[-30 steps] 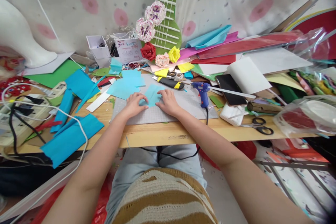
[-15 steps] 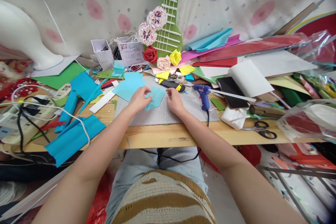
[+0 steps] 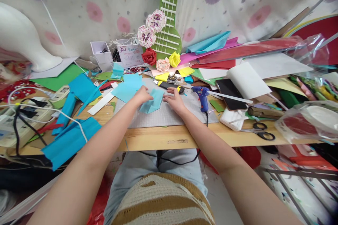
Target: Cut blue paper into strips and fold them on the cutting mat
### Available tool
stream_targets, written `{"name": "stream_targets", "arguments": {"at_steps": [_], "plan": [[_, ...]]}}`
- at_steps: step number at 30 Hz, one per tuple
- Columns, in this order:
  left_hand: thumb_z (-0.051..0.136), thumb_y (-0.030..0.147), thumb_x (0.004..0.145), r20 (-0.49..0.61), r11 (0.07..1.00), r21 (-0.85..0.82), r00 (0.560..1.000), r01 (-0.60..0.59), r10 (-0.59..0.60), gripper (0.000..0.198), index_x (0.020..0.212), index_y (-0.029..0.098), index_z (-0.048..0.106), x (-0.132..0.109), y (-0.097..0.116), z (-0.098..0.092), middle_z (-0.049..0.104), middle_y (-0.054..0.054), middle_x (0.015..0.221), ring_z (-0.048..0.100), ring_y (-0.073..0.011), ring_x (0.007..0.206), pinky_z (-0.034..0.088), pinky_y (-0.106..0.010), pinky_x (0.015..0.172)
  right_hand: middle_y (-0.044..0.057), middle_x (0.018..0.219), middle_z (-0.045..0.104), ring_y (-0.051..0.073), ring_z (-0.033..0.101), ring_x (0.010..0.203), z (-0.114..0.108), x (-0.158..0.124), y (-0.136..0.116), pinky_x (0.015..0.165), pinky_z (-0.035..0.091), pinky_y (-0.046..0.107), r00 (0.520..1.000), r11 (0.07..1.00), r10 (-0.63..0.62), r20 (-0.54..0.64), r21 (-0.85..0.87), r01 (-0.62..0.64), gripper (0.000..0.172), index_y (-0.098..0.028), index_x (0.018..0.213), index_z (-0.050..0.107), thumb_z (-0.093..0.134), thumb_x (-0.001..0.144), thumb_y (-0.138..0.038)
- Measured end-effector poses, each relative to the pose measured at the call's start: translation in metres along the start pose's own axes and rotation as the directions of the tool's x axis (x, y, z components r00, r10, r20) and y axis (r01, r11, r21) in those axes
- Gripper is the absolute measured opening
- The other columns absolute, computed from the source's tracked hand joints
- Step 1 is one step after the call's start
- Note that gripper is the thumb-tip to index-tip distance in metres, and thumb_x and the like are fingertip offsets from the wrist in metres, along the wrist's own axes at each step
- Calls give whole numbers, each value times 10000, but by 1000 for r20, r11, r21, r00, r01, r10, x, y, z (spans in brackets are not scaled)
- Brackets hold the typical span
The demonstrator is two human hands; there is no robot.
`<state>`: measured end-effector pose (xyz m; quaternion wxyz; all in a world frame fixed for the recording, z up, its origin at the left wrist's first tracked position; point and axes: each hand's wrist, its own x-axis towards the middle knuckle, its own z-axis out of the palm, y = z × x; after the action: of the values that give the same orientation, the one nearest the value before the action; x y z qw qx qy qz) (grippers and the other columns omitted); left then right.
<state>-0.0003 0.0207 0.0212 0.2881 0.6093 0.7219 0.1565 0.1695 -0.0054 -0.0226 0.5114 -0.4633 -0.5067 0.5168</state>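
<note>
Framing the small blue paper over the grey mat, likely to steady it, I curl my left grip at its left edge, hold unclear; my right grip spreads, empty, beside it.

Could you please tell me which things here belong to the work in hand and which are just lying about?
Belonging to it:
- light-blue paper piece, between the left hand and right hand
- gray gridded mat, underneath
- perhaps the glue gun and utility knife, close by but untouched

Apparently just lying about:
- smartphone
- scissors
- red paper rose
</note>
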Motion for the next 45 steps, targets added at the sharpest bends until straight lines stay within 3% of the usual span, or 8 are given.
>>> {"name": "stream_targets", "arguments": {"at_steps": [6, 13, 24, 28, 30, 34, 39, 45], "plan": [[722, 219, 577, 25, 999, -32, 999, 23, -22, 510, 1031, 173, 495, -8, 6, 4, 639, -51, 881, 623, -197, 776, 432, -258, 614, 58, 1161, 443, 168, 594, 952, -1, 2, 3, 840, 514, 409, 999, 999, -43, 25, -26, 43, 460, -261, 1042, 377, 526, 615, -176], [560, 127, 726, -119, 767, -638, 976, 67, -184, 370, 1050, 193, 394, -14, 2, 15, 574, -58, 941, 612, -148, 708, 507, -275, 568, 85, 1094, 520, 208, 478, 1082, -7, -4, -7, 900, 445, 368, 925, 841, -374, -63, -443, 310, 455, -201, 1004, 475, 436, 568, -78], [486, 110, 764, -187, 654, -756, 966, -25, -179, 360, 1054, 221, 303, -23, -13, 38, 530, -50, 974, 610, -140, 826, 553, -291, 632, 61, 933, 598, 229, 480, 956, -8, -25, -23, 868, 405, 369, 845, 478, -321, 427, -698, 534, 303, -203, 846, 538, 461, 596, -50], [522, 26, 647, -278, 747, -621, 958, -238, 74, 536, 1096, 222, 304, -34, -25, 26, 439, -81, 1133, 591, -141, 902, 548, -304, 722, 48, 902, 615, 216, 492, 960, -8, -22, -21, 877, 393, 349, 855, 492, -248, 455, -701, 516, 323, -205, 823, 563, 437, 603, -6], [515, -9, 603, -323, 818, -412, 904, -402, 282, 603, 1131, 223, 339, -40, -33, 19, 377, -91, 1208, 546, -157, 1009, 522, -319, 814, 43, 905, 617, 201, 508, 943, -8, -20, -20, 860, 400, 333, 881, 536, -199, 429, -705, 464, 359, -203, 838, 567, 410, 602, 17], [592, 67, 640, -201, 815, 38, 794, -578, 573, 486, 1089, 227, 497, -53, -37, 12, 423, -77, 1188, 413, -226, 1167, 373, -414, 1011, 35, 906, 622, 185, 519, 925, -9, -20, -20, 848, 405, 313, 909, 592, -174, 379, -697, 404, 397, -199, 847, 560, 375, 591, 42], [676, 241, 702, -87, 742, 244, 748, -625, 658, 263, 959, 271, 630, -59, -25, 16, 545, -44, 1152, 380, -261, 1171, 292, -432, 1006, 15, 884, 628, 171, 523, 910, -10, -19, -16, 841, 410, 297, 911, 603, -183, 370, -689, 402, 405, -209, 843, 563, 367, 590, 39], [608, 321, 786, -26, 796, 226, 814, -561, 581, 87, 785, 260, 670, -51, -22, 22, 676, -19, 904, 515, -220, 967, 282, -408, 925, 24, 883, 632, 178, 523, 913, -10, -17, -15, 851, 414, 314, 914, 605, -176, 365, -693, 393, 380, -205, 836, 574, 372, 607, 21]]}}
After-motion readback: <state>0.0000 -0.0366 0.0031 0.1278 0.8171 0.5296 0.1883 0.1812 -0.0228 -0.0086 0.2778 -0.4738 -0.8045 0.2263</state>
